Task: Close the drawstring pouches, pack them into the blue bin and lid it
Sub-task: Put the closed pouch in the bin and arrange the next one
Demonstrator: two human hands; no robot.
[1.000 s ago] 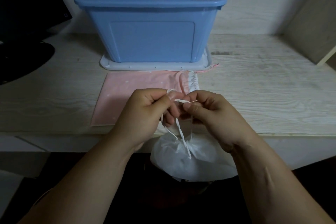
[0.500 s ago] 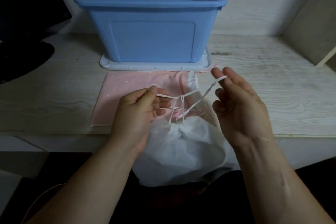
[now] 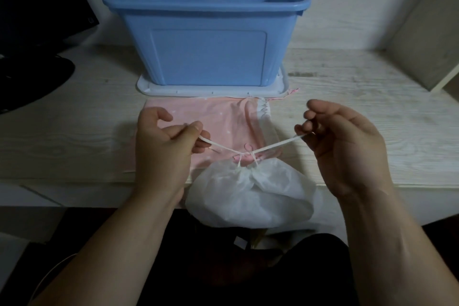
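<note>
Head view, going from 9 o'clock across: a dark monitor [image 3: 37, 7] stands at the far left of the pale wood-grain desk [image 3: 74, 131], and the small mark on its lower corner is too small to read.

The left hand [image 3: 161, 146] pinches one end of the white drawstring [image 3: 218, 146] between thumb and forefinger. Its other fingers are curled in.

At 12 o'clock the blue bin [image 3: 206, 40] stands upright, mouth up, its long axis running 9 to 3. It sits on its own pale lid [image 3: 213, 88], which lies flat beneath it.

Just in front of the lid lies the pink pouch [image 3: 198, 117], flat on the desk with its long axis 9 to 3 and its gathered mouth toward 3 o'clock.

The white pouch [image 3: 250, 194] is at 6 o'clock, at the desk's near edge. Its cinched neck points to 12 o'clock and overlaps the pink pouch's near edge. Its puffed body hangs off the desk toward the person (nothing printed on it that I can read). From the neck the cord runs out taut in a shallow V, toward 10 and 2 o'clock.

The right hand [image 3: 347, 146] grips the cord's other end in its curled fingertips, palm turned inward.

At 2 o'clock a plain wooden panel [image 3: 427, 45] leans into the corner.
</note>
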